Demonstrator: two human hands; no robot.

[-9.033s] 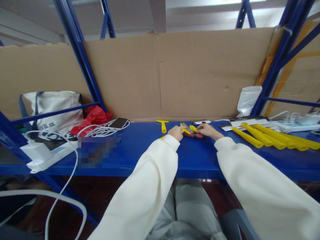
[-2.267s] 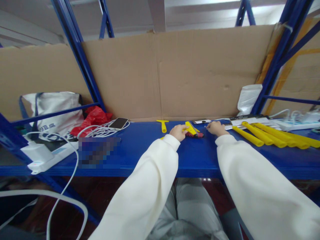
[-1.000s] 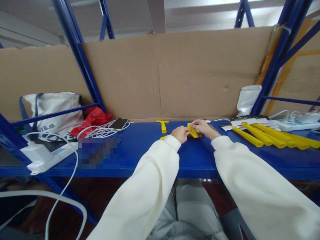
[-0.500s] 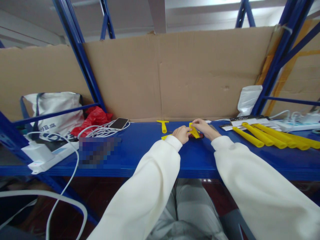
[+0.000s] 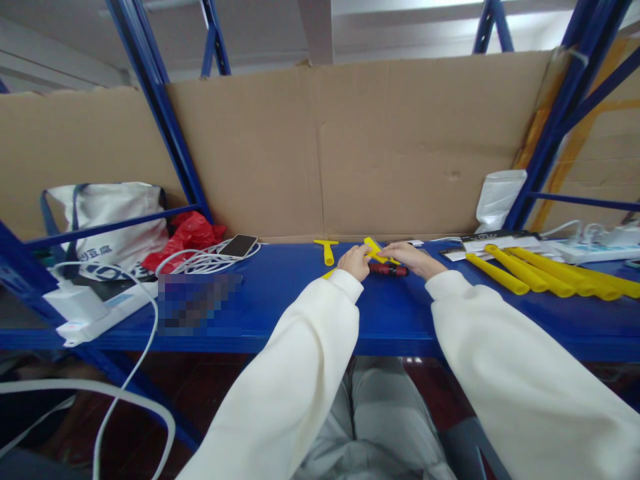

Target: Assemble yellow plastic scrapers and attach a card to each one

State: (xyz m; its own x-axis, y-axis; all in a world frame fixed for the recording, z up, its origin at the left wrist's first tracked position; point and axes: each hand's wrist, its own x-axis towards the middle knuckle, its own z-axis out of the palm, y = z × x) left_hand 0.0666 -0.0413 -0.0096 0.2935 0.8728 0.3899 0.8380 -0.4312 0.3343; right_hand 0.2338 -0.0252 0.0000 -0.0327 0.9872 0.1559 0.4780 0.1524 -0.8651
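A flat yellow piece (image 5: 373, 249) is held between my two hands above the blue table. My left hand (image 5: 355, 262) grips its left side, fingers closed. On its right, my right hand (image 5: 411, 257) pinches the lower end. Just beneath the piece lies a dark red and black tool (image 5: 389, 269) on the table. A yellow T-shaped piece (image 5: 327, 253) stands to the left of my left hand, near the cardboard. Another bit of yellow (image 5: 329, 274) shows partly behind my left sleeve.
Several yellow tubes (image 5: 497, 274) lie on the right of the blue table (image 5: 285, 293). Left are a phone (image 5: 239, 247), coiled white cable, red bag (image 5: 187, 237), cloth bag (image 5: 120, 223) and power strip (image 5: 107, 320). Cardboard (image 5: 400, 147) stands behind, between blue posts.
The yellow piece has turned and shifted left and up between my hands. My hands have moved slightly apart, so more of the red and black tool shows below them.
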